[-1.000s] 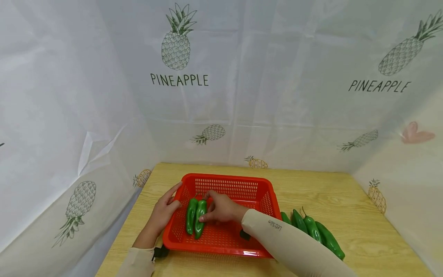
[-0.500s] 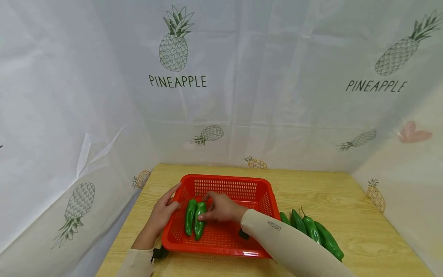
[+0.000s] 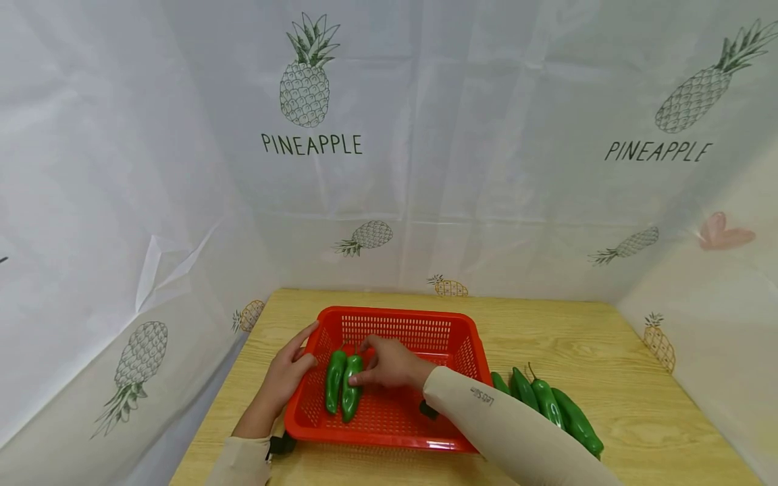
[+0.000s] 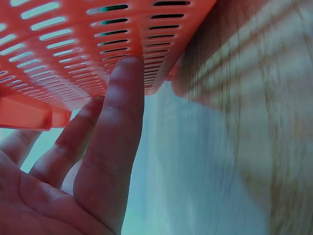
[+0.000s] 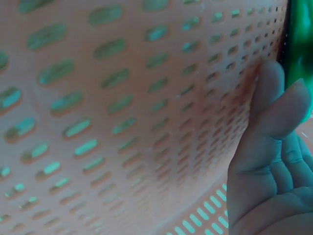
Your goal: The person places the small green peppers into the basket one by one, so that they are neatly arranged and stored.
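Two long green peppers lie side by side at the left end of a red plastic basket (image 3: pixel 395 433). My right hand (image 3: pixel 392 364) reaches into the basket and pinches the right-hand green pepper (image 3: pixel 351 399), thumb on its side and index finger near its stem end. The left-hand green pepper (image 3: pixel 334 385) lies alongside. In the right wrist view the thumb and fingers meet at the green pepper (image 5: pixel 298 44), close to the perforated floor. My left hand (image 3: pixel 281 378) rests against the basket's left side. Its extended fingers (image 4: pixel 115 127) touch the outer wall in the left wrist view.
Several more green peppers (image 3: pixel 571 415) lie on the wooden table (image 3: pixel 638 398) just right of the basket, partly behind the right sleeve (image 3: pixel 504 422). A white pineapple-print sheet (image 3: pixel 486 202) hangs around the table's back and sides.
The head view has shifted slightly. Both hands keep their places, and the two peppers in the basket have shifted barely, if at all.
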Demonstrator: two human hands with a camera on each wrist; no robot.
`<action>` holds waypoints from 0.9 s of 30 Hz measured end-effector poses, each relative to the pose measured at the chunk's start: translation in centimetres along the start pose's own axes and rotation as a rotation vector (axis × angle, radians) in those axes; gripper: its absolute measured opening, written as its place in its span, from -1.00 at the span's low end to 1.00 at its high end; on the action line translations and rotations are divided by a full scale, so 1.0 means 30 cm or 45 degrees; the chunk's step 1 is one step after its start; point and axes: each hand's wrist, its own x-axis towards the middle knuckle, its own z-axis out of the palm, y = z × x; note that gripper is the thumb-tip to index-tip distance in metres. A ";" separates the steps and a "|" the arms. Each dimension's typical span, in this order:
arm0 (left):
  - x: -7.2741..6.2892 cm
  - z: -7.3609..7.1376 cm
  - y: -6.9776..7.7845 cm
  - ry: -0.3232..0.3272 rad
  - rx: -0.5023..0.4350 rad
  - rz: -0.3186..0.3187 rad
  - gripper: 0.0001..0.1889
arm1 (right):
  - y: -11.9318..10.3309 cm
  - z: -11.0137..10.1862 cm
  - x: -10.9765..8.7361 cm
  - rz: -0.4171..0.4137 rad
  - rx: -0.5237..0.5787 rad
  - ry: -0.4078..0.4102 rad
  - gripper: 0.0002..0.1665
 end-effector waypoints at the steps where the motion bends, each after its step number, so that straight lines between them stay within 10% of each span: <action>1: 0.001 0.001 0.000 0.000 0.001 0.000 -0.22 | 0.000 -0.002 0.000 0.003 -0.004 -0.001 -0.22; 11: -0.005 0.004 0.012 0.000 -0.017 -0.011 -0.25 | -0.022 -0.043 -0.009 0.059 -0.040 -0.064 -0.08; 27: -0.008 -0.006 0.014 -0.027 -0.009 -0.012 -0.24 | -0.114 -0.169 -0.143 -0.130 -0.206 -0.137 0.06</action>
